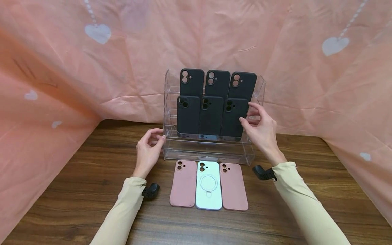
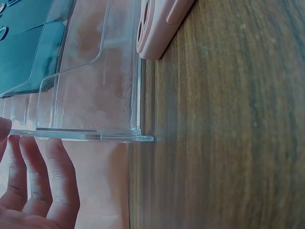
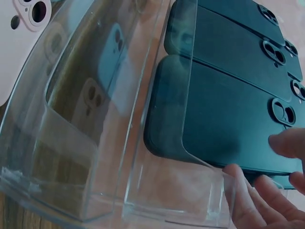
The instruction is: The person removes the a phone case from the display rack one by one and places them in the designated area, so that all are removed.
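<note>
A clear plastic display stand (image 1: 208,153) with stepped tiers holds two rows of black phone cases, three to a row. My right hand (image 1: 262,131) is at the lower-right black phone case (image 1: 234,119), thumb on its front face and fingers at its side edge; the right wrist view shows this case (image 3: 214,124) leaning in its tier. On the other side, my left hand (image 1: 150,149) holds the stand's left side panel (image 2: 71,133). Fingertips (image 2: 57,145) press its outer face, and the thumb is at its edge.
In front of the stand, a pink phone case (image 1: 183,183), a white one with a ring (image 1: 209,195) and another pink one (image 1: 234,187) lie side by side on the wooden table (image 1: 92,190). A pink cloth (image 1: 137,51) with white hearts hangs behind and at both sides.
</note>
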Action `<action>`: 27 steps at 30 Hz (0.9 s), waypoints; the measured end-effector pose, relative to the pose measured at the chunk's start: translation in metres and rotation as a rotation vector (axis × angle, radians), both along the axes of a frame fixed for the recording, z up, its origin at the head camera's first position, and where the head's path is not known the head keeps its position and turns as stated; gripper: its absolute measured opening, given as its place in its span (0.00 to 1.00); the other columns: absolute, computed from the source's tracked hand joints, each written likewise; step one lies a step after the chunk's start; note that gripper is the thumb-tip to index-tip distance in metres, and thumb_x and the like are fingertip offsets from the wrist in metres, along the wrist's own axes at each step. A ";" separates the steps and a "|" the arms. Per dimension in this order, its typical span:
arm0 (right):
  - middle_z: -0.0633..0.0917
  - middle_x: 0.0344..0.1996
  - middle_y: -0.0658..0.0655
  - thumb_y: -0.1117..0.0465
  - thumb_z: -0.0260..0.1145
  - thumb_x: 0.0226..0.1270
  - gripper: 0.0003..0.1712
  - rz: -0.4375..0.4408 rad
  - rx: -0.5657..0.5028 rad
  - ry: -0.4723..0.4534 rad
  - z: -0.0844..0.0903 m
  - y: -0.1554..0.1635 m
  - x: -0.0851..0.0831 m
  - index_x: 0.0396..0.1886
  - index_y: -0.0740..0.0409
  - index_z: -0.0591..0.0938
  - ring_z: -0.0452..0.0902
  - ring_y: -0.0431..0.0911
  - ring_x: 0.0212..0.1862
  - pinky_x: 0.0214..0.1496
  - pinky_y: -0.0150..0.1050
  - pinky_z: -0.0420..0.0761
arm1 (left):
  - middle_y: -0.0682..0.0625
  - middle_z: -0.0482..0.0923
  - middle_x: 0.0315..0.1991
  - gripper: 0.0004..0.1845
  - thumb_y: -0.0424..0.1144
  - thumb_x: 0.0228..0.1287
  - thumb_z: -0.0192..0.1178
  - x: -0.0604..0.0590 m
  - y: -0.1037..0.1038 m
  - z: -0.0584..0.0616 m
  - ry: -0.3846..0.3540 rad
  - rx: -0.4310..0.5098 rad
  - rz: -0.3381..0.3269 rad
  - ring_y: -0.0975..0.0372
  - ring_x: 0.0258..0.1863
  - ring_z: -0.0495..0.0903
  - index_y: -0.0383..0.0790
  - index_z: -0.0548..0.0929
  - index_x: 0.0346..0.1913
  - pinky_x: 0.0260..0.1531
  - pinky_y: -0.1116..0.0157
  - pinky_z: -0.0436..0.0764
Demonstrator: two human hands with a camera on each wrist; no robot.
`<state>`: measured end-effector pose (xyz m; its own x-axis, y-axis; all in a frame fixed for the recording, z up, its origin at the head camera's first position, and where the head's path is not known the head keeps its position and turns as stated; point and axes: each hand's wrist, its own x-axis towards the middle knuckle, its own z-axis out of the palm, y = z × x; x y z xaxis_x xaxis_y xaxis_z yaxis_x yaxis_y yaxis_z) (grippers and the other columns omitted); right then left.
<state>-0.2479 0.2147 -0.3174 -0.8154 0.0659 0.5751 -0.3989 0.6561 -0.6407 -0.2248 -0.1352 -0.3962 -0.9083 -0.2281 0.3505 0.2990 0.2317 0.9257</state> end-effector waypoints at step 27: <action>0.85 0.39 0.65 0.73 0.71 0.63 0.30 0.126 -0.229 0.087 -0.004 -0.003 0.003 0.66 0.56 0.80 0.79 0.29 0.35 0.43 0.16 0.81 | 0.39 0.81 0.37 0.13 0.30 0.69 0.64 0.019 0.009 0.028 -0.046 -0.004 0.011 0.46 0.34 0.85 0.34 0.84 0.54 0.26 0.68 0.88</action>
